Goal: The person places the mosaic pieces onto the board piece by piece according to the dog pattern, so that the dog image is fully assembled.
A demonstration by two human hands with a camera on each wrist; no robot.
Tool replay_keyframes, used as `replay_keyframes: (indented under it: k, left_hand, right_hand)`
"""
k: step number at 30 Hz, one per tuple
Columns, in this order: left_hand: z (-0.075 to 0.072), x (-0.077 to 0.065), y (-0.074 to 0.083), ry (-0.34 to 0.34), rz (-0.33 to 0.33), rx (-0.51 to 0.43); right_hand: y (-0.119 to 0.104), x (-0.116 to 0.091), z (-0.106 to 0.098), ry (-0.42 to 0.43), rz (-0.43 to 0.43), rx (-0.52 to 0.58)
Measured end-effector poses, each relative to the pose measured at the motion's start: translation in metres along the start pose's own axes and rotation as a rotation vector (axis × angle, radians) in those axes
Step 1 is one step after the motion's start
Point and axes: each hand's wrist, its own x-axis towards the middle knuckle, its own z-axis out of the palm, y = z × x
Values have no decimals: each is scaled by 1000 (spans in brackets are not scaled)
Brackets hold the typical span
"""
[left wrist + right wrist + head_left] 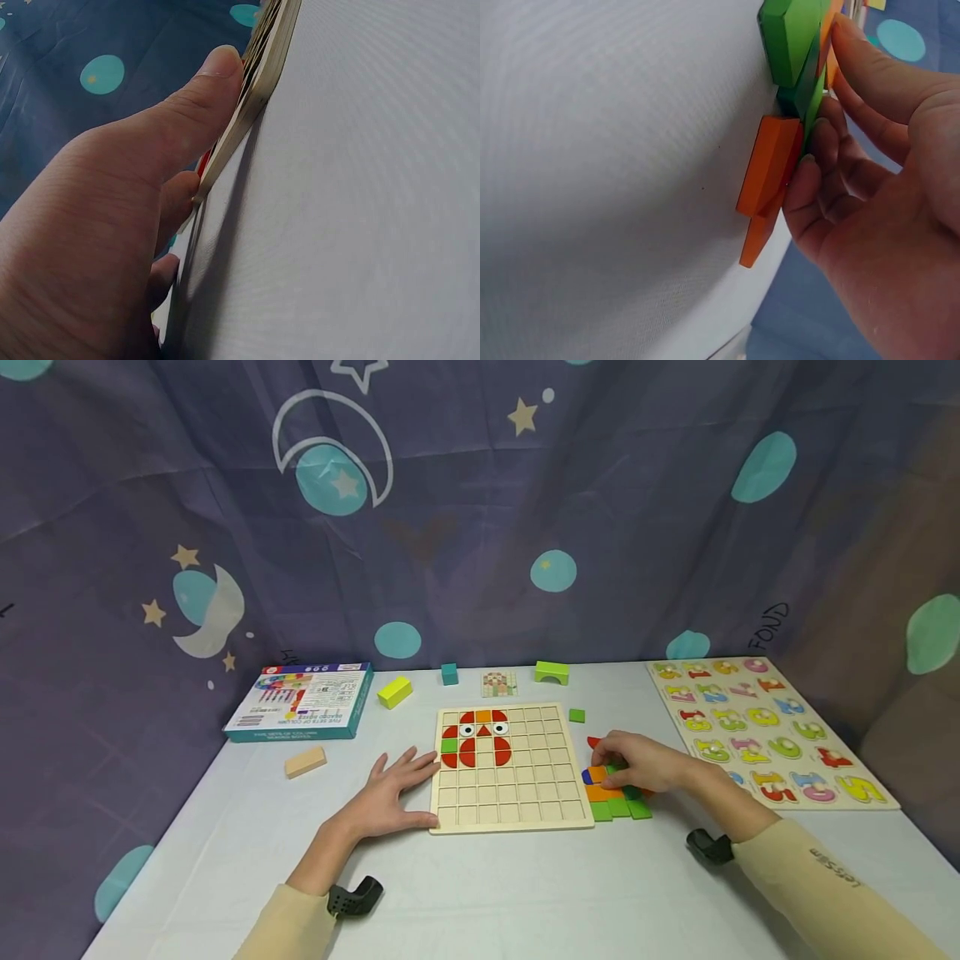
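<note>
A wooden grid board [487, 817] lies on the table, with red, orange, green and eye-marked tiles [483, 739] set in its upper left squares. My left hand [382, 797] is spread with straight fingers; its fingertips and thumb touch the board's left edge. Beside the board's right edge lies a pile of green, orange, red and blue tiles [618, 807]. Over the pile, my right hand [633, 762] has bent fingers. In the right wrist view its thumb [874, 64] touches an orange tile [826, 34]; whether it pinches the tile is hidden.
A small picture card [499, 684] lies behind the board, between a teal block [449, 674] and a green arch block [552, 672]. A number puzzle [765, 735] is at right. A box [300, 702], yellow block [395, 692] and plain wooden block [305, 762] are at left.
</note>
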Motion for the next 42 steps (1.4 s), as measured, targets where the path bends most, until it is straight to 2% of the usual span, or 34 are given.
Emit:
replay_keyframes:
  k: [11, 20, 27, 37, 42]
  left_hand:
    - [0, -1, 0, 3, 11, 0]
    - [-2, -1, 2, -10, -30, -3]
    - [-1, 0, 2, -14, -33, -3]
    - [-2, 0, 2, -5, -20, -8]
    - [-2, -1, 3, -2, -17, -18]
  right_hand:
    - [-2, 0, -1, 44, -30, 30]
    - [-9, 6, -9, 90, -59, 96]
    - [-22, 23, -1, 106, -106, 161]
    - [-48, 55, 5, 126, -154, 175]
    - [-59, 70, 12, 115, -142, 203]
